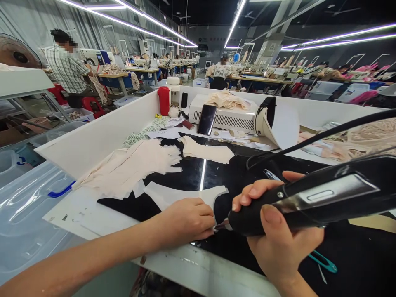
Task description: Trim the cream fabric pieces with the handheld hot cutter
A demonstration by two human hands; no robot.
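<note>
Two hands meet at six o'clock on our glossy black worktop (192, 175): our left hand (185, 218), fingers curled narrow, presses flat a pale cream cut fabric piece (173, 197), apparently so it cannot slide, while our right hand (278, 235) is wrapped around a black pen-shaped corded cutting tool (309, 202), its metal tip (220, 226) touching the fabric edge just beside our left fingertips. More cream fabric offcuts (130, 169) lie at ten o'clock, apart from the tip, and teal thread snips (323, 264) rest at four o'clock.
</note>
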